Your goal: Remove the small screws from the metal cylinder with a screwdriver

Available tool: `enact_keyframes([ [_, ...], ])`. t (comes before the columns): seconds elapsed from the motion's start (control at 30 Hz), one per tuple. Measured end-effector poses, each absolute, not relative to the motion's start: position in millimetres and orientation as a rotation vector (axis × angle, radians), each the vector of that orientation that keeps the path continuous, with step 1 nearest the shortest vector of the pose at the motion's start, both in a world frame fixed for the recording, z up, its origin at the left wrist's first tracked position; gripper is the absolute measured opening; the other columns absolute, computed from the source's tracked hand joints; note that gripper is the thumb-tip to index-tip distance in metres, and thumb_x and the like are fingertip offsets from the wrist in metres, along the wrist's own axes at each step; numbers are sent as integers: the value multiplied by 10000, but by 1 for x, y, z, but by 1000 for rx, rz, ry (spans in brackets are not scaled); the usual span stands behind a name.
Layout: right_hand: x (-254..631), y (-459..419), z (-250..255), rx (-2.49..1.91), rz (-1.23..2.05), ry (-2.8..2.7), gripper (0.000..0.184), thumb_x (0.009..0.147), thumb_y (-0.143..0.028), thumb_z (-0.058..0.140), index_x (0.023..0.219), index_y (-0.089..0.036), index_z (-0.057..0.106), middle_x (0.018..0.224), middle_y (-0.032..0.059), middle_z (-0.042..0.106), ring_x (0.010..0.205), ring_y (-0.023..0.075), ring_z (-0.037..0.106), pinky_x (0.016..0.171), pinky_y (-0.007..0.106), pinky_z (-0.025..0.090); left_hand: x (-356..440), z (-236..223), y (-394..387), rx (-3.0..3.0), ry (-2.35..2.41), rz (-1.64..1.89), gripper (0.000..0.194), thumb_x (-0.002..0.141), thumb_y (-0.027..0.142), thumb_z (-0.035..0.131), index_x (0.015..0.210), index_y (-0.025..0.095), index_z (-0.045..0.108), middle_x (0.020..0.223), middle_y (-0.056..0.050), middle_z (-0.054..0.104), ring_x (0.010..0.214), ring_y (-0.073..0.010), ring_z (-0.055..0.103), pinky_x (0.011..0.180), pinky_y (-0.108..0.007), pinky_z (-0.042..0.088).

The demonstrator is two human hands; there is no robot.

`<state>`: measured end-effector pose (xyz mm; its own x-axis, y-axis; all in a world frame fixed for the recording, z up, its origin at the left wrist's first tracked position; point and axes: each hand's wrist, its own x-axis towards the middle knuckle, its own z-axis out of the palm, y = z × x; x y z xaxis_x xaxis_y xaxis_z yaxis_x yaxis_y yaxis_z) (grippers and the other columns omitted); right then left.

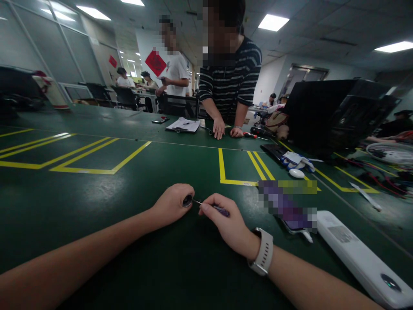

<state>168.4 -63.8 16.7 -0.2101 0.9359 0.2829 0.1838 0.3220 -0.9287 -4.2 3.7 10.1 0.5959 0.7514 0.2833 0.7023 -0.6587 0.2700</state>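
Note:
Near the middle of the green table, my left hand (172, 204) is closed round a small dark cylindrical part (187, 200), whose round open end faces right. Most of that part is hidden in the fist. My right hand (230, 221), with a pale watch on its wrist, pinches a small screwdriver (221, 211) with a dark purple handle. The screwdriver's thin metal shaft points left, and its tip is at the round end of the part; I cannot tell whether it goes inside.
Right of my hands lie a phone (287, 206) and a long white device (358, 254). Beyond are a white oval object (296, 173), gloves (297, 161), a clipboard (183, 125) and a large black box (322, 116). A person in stripes (230, 82) leans on the far side.

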Motion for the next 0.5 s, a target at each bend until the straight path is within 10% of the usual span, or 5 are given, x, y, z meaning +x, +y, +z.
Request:
enact_keyframes([
  [0.23,171,-53,10,-873,1477,-1105,151,793,-230,536,687,-161,618,685,17,639,652,132,554,640,268,416,-6,9,5,2680,1179,548,55,723,117,506,707,170,512,706,-4,554,676,-151,533,640,-266,407],
  [0.5,168,-64,20,-1056,1118,-1488,137,803,-226,548,705,-176,629,710,5,614,699,153,557,667,293,414,-3,12,2,2738,1209,485,68,740,116,510,688,155,530,687,-16,555,665,-163,530,636,-283,396],
])
